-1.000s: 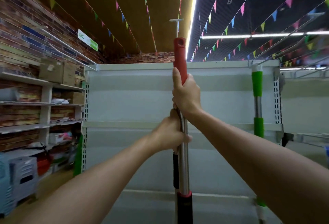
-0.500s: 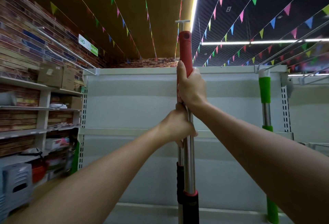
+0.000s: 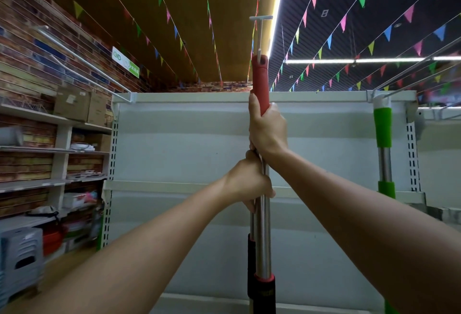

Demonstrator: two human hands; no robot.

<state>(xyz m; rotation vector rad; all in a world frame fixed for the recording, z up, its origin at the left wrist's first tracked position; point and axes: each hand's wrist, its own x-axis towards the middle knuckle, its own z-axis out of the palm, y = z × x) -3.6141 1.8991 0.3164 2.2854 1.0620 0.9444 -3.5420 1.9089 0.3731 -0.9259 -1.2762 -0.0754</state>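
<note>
An upright mop pole (image 3: pixel 262 234) with a steel shaft, a red grip at the top and a black and red collar low down stands right in front of me. My right hand (image 3: pixel 268 131) grips the bottom of the red grip. Just below it, my left hand (image 3: pixel 249 182) is wrapped round the steel shaft. The pole's lower end runs out of view at the bottom.
A white store shelf unit (image 3: pixel 189 144) with bare shelves faces me. A second pole with green grips (image 3: pixel 383 126) leans on its right upright. Wall shelves with cardboard boxes (image 3: pixel 74 106) and a grey plastic stool (image 3: pixel 21 258) are at the left. Bunting hangs overhead.
Both hands and the red-grip pole sit a little higher and further right in view than a second ago; the camera has tilted and shifted. The grip on the pole is unchanged.
</note>
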